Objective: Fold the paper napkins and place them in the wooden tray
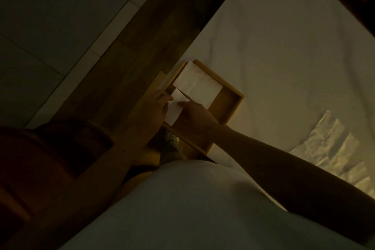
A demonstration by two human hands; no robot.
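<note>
**Dimly lit: my two hands set a folded napkin into the tray**

Here my left hand [157,105] and right hand [194,116] pinch a small white folded napkin [175,108] from either side, inside the shallow rectangular wooden tray [233,107]. A larger folded napkin [197,84], soft and creased, lies flat in it. Crinkled unfolded napkins [332,148] lie on the smooth white table [284,46]. No writing is legible

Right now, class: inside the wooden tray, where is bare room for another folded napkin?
Bare floor of the wooden tray shows along its right wall, beside the placed napkin. The left end is crowded: both hands, left hand and right hand, hold a folded napkin.
</note>
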